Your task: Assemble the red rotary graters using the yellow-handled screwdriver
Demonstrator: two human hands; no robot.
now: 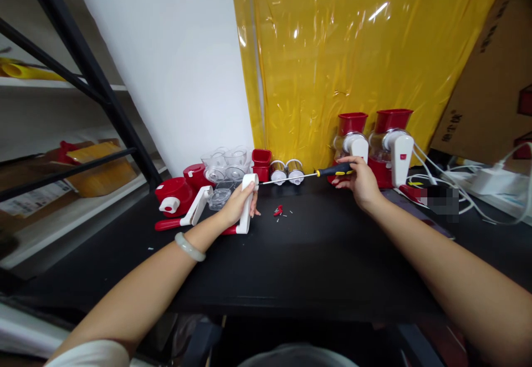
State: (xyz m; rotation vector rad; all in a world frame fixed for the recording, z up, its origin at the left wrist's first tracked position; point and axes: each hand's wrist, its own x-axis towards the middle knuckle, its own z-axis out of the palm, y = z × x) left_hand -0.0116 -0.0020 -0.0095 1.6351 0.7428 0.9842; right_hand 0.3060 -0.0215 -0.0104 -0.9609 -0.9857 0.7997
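Observation:
My left hand (238,205) is closed around a white crank handle (246,212) with a red grip, held upright over the black table. In my right hand (361,181) is a screwdriver (336,170) with a dark blue and yellow handle, lying level. Its thin shaft points left, and the tip meets the round white end of the crank handle. On the table between my hands lie small red pieces (278,210) and several tiny screws (284,215). A second white crank handle (200,206) with a red grip rests left of my left hand.
Red bases (177,194), clear plastic housings (224,163), a red hopper (261,159) and two drum blades (295,171) stand along the back. Two assembled red-and-white rotary graters (401,151) stand at right, near white cables (436,176) and a power strip (494,178). A black shelf frame (95,87) rises at left.

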